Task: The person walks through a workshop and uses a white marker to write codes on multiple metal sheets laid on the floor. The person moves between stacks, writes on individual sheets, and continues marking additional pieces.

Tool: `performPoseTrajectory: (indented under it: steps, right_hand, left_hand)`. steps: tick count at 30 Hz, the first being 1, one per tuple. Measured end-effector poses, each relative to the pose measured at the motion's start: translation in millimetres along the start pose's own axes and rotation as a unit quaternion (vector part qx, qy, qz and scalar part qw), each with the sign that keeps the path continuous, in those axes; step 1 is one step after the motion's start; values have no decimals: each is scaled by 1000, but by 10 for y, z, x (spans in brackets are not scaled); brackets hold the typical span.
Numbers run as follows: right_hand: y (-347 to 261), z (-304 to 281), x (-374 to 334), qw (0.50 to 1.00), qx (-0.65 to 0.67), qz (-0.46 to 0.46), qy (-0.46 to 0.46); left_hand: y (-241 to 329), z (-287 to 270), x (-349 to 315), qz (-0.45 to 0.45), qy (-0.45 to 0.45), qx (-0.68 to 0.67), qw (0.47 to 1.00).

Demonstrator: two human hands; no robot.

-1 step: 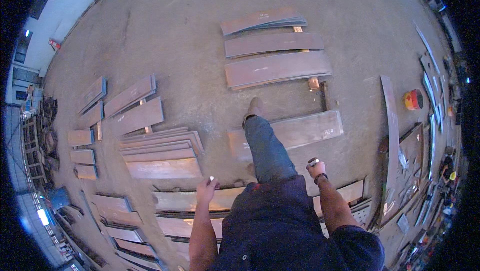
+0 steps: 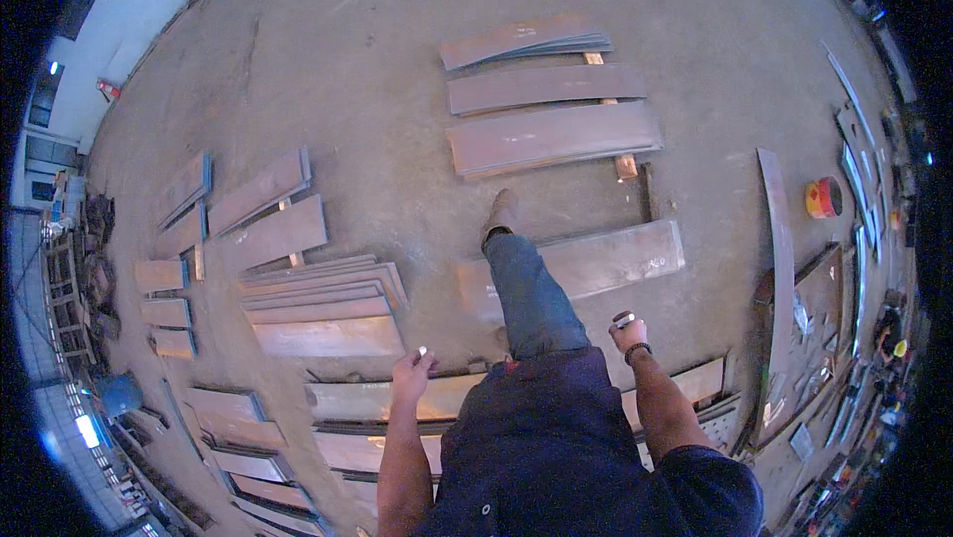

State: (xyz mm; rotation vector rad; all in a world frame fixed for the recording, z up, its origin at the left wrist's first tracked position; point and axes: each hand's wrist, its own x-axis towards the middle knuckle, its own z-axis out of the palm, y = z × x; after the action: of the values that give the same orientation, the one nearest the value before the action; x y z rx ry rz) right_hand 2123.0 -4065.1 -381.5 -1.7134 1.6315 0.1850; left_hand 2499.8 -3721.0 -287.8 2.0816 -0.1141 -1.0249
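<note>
My left hand (image 2: 412, 375) is closed in a pinch on a small white piece that looks like chalk (image 2: 422, 350), held above the end of a metal plate (image 2: 392, 398) lying below. On the other side, my right hand (image 2: 627, 335) is wrapped round a small dark object with a pale top (image 2: 623, 320); its kind cannot be made out. Neither hand touches a plate. Between them my leg in blue trousers reaches forward, with a brown boot (image 2: 503, 209) beyond a long steel plate (image 2: 615, 261) that bears white marks.
Flat plates on wooden strips (image 2: 551, 135) lie ahead. Stacked plates (image 2: 323, 311) are on the left. At right stand a long narrow plate (image 2: 777, 249), a red and yellow bucket (image 2: 823, 198) and a metal frame with scraps. Pallets (image 2: 62, 284) line the left edge.
The floor and plates have shifted very slightly in the view. Both hands keep their places and their hold.
</note>
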Motion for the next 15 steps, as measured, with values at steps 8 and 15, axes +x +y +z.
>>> performPoseTrajectory:
  steps: [8,15]
  right_hand:
    - [-1554,402,1580,998,42,7,47]
    - [-3195,1456,3512,993,108,-48,6]
  left_hand:
    - [-196,-594,1287,-37,-104,325,939]
    - [111,-727,2993,-226,-30,147,962]
